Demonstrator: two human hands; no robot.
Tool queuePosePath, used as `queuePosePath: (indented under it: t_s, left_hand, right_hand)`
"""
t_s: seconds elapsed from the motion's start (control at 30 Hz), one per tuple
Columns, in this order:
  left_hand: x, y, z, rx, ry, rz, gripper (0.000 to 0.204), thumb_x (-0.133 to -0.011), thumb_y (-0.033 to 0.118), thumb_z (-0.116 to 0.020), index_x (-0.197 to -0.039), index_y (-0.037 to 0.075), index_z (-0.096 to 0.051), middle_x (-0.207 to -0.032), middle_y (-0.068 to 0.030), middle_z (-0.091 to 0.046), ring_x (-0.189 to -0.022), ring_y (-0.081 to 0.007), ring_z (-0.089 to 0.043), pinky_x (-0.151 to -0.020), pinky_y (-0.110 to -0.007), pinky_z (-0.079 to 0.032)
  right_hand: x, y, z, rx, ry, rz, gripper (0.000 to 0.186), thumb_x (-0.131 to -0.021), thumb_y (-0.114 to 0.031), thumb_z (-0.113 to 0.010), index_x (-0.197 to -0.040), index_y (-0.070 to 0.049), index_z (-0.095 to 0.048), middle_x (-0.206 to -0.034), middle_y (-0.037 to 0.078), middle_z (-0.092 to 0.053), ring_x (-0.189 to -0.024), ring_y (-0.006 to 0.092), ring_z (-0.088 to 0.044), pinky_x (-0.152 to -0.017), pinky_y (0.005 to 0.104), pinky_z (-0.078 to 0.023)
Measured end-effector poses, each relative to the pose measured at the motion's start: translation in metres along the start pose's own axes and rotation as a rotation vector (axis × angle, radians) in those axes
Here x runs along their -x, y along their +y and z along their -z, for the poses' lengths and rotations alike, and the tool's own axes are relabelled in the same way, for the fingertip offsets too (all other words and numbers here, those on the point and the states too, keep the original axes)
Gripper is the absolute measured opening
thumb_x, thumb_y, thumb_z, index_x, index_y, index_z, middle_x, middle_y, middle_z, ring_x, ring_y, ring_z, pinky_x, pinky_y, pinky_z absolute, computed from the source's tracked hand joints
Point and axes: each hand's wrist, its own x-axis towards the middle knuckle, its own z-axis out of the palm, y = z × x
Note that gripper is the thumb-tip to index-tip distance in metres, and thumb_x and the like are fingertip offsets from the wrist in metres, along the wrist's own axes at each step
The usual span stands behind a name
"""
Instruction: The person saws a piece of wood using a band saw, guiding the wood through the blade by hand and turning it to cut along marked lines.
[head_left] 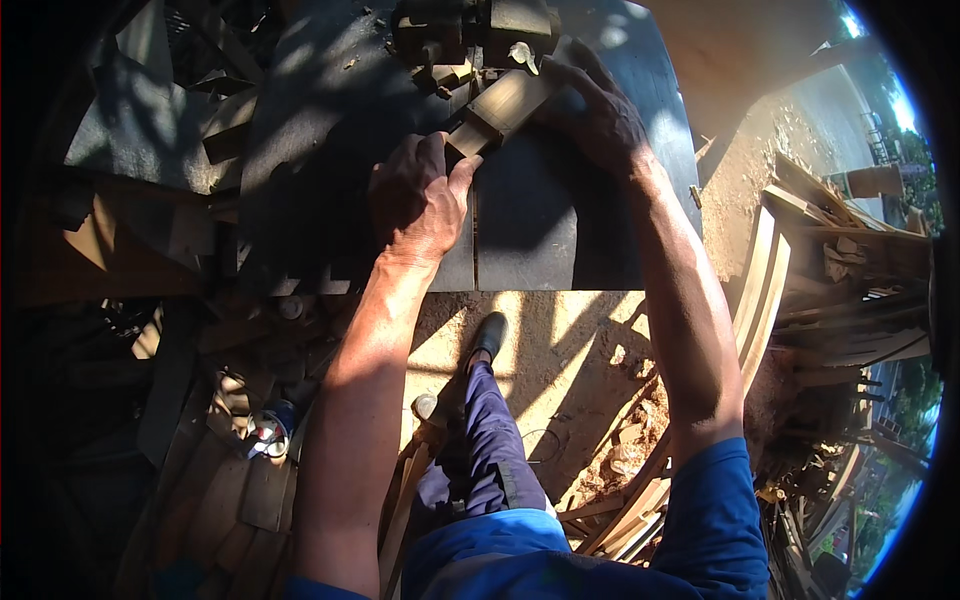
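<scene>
Block (512, 100) slants across the near side of the machine (522, 22), over the tabletop (530, 225). Left hand (415, 195) grips its near end; right hand (602, 115) meets the far end, closure indeterminable. Advisable: steady support, fingers clear of the machine.

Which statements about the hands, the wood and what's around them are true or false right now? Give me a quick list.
1. The left hand holds the near end of the pale rectangular wooden block. True.
2. The right hand hangs down beside the legs. False: it is at the block's far end.
3. The dark flat tabletop lies beneath both hands. True.
4. The short fabric sleeve on the right arm is red. False: it is blue.
</scene>
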Motion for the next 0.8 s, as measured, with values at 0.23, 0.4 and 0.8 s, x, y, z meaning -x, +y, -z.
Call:
queuePosePath:
  t_s: [0.23, 0.4, 0.8]
  left_hand:
    - [0.002, -0.005, 0.001, -0.021, -0.009, 0.020, 0.043, -0.088, 0.040, -0.078, -0.112, 0.006, -0.068, -0.089, -0.0077, -0.065, -0.079, -0.0286, -0.068, -0.073, -0.043, -0.054]
    - [-0.001, 0.000, 0.001, -0.019, -0.009, 0.013, 0.042, -0.089, 0.039, -0.077, -0.113, 0.005, -0.067, -0.095, -0.0108, -0.067, -0.083, -0.0322, -0.069, -0.074, -0.044, -0.054]
    - [0.003, -0.003, -0.002, -0.018, 0.058, -0.002, 0.038, -0.086, 0.032, -0.079, -0.109, 0.006, -0.064, -0.091, -0.0095, -0.062, -0.082, -0.0293, -0.066, -0.072, -0.045, -0.052]
  right_hand:
    - [0.000, -0.003, -0.007, -0.006, -0.012, -0.014, 0.064, -0.083, -0.049, -0.080, -0.142, -0.033, -0.061, -0.163, 0.017, -0.036, -0.147, 0.0419, -0.038, -0.117, 0.0499, -0.041]
    - [-0.001, -0.002, -0.001, -0.021, -0.015, -0.046, 0.064, -0.082, -0.048, -0.081, -0.140, -0.031, -0.063, -0.162, 0.021, -0.036, -0.146, 0.0420, -0.041, -0.116, 0.0501, -0.041]
    - [0.002, -0.010, -0.002, -0.014, -0.031, -0.053, 0.067, -0.079, -0.042, -0.084, -0.140, -0.025, -0.064, -0.159, 0.026, -0.037, -0.144, 0.0444, -0.041, -0.116, 0.0494, -0.041]
